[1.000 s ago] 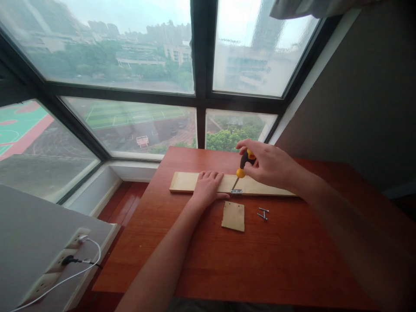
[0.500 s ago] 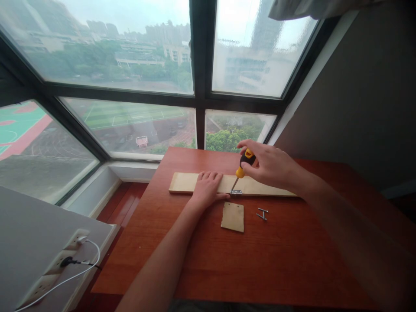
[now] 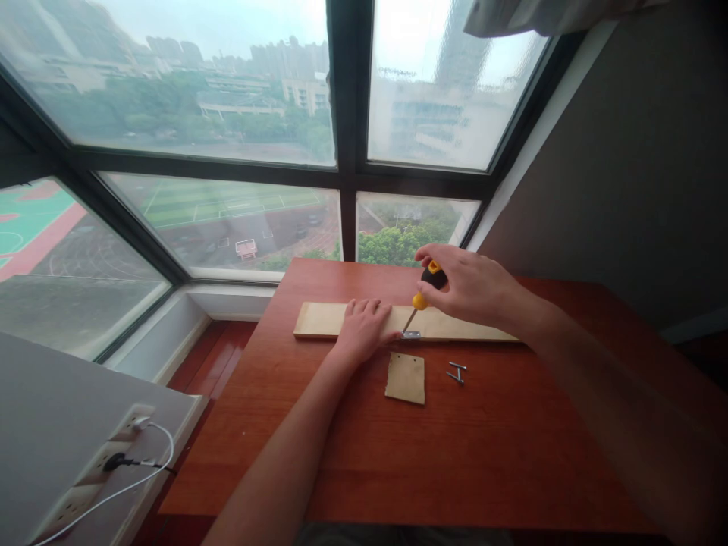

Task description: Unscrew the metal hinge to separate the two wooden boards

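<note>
A reddish wooden table (image 3: 455, 455) stands against a bay of dark-framed windows (image 3: 346, 114); pale overcast daylight enters through the panes; outside lie sports fields, trees and hazy buildings; a grey wall (image 3: 637, 152) rises at right; a white sill (image 3: 227, 297) runs beneath the glass; at lower left, a power strip (image 3: 91, 478) with a white cable (image 3: 153, 462) plugged in.
</note>
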Demonstrator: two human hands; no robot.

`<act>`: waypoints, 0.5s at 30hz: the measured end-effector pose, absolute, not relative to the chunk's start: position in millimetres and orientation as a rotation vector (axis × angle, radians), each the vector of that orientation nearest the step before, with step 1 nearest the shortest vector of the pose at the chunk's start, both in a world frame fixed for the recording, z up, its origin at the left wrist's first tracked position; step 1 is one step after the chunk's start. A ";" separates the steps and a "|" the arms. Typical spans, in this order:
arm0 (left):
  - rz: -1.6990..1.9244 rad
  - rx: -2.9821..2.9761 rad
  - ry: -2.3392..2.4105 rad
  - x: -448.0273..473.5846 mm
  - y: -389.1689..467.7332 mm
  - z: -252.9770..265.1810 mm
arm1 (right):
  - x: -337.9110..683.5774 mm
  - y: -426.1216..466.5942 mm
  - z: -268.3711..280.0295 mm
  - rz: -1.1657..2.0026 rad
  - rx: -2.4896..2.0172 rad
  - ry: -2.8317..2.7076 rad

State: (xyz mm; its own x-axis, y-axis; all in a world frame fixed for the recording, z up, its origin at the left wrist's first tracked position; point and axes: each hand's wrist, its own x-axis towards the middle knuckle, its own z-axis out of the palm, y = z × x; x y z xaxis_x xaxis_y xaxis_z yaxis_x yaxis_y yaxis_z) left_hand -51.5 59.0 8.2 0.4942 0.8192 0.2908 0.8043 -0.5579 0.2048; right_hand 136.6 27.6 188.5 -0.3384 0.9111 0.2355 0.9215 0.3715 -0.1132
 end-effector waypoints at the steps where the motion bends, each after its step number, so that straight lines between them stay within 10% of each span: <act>1: 0.583 2.683 1.441 -50.5 58.8 8.8 | 135.5 27.9 188.2 -0.088 -1.648 -2.359; 15: 0.614 2.677 1.251 -42.8 55.8 14.6 | 135.4 31.9 187.9 -0.048 -1.634 -2.347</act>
State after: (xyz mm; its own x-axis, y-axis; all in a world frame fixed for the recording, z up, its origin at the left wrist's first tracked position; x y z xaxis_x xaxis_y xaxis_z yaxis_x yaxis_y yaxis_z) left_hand -42.8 55.8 14.6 0.5752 0.7577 0.3082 0.7076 -0.6499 0.2774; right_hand 135.4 31.9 187.9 -0.3208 0.9145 0.2466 0.9238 0.3596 -0.1316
